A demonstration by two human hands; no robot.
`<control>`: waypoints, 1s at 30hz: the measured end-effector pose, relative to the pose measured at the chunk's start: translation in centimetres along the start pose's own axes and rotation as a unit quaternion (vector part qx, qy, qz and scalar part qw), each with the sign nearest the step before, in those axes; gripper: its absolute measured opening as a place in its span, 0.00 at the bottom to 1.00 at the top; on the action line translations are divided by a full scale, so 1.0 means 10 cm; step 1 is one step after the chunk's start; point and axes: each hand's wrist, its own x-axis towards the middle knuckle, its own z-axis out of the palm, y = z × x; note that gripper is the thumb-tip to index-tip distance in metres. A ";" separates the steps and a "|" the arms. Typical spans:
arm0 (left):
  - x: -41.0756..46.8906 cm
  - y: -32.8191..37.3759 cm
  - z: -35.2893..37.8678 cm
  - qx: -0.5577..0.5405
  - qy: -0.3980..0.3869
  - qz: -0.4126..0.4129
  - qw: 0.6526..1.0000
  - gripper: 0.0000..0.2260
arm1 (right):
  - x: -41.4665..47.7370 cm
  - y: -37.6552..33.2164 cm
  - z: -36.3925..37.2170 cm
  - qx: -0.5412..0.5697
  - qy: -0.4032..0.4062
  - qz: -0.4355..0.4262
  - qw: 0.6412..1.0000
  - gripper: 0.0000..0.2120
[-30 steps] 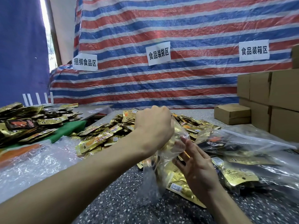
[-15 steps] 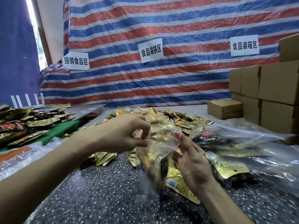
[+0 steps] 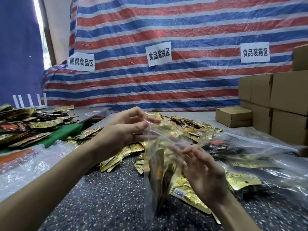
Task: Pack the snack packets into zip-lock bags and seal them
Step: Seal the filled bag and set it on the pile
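Observation:
A clear zip-lock bag stands upright in front of me on the speckled table, with gold snack packets inside. My left hand pinches the bag's top edge between thumb and fingertips. My right hand is at the bag's right side, fingers spread and fairly straight against the plastic. Behind the bag lies a heap of loose gold packets.
A second heap of packets sits at the left on a green sheet. Clear bags with packets lie at the right. Cardboard boxes stack at the right, a small box beside them. Loose plastic lies at the left.
My left hand came out of the bag's mouth and moved left, now pinching the top edge. My right hand stayed at the bag's right side.

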 end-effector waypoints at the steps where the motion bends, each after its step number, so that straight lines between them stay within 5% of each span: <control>1: 0.01 0.00 -0.01 -0.033 -0.008 -0.005 0.999 0.03 | 0.00 0.00 0.00 0.003 0.009 -0.004 1.000 0.06; 4: 0.02 -0.04 -0.02 -0.034 0.006 -0.002 0.999 0.04 | 0.01 0.01 0.01 -0.021 0.030 -0.036 0.999 0.08; 10: -0.18 -0.07 0.00 0.301 0.047 0.135 0.943 0.11 | -0.03 0.03 0.07 -0.149 0.087 -0.140 0.975 0.16; 16: -0.31 0.07 0.06 0.470 -0.006 0.175 0.865 0.17 | -0.04 -0.03 0.15 -0.167 0.094 -0.177 0.965 0.42; 20: -0.36 0.14 0.06 0.536 -0.025 0.200 0.820 0.10 | -0.05 -0.07 0.12 -0.194 0.125 -0.151 0.961 0.32; 24: -0.36 0.24 -0.05 0.514 0.004 0.190 0.836 0.02 | -0.04 -0.10 0.09 -0.239 0.104 -0.137 0.956 0.12; 27: -0.39 0.28 -0.13 0.470 0.031 0.160 0.867 0.01 | -0.02 -0.10 0.08 -0.226 0.084 -0.146 0.959 0.08; 30: -0.46 0.20 -0.08 0.402 0.020 0.104 0.909 0.16 | 0.00 -0.08 0.05 -0.236 0.087 -0.162 0.954 0.09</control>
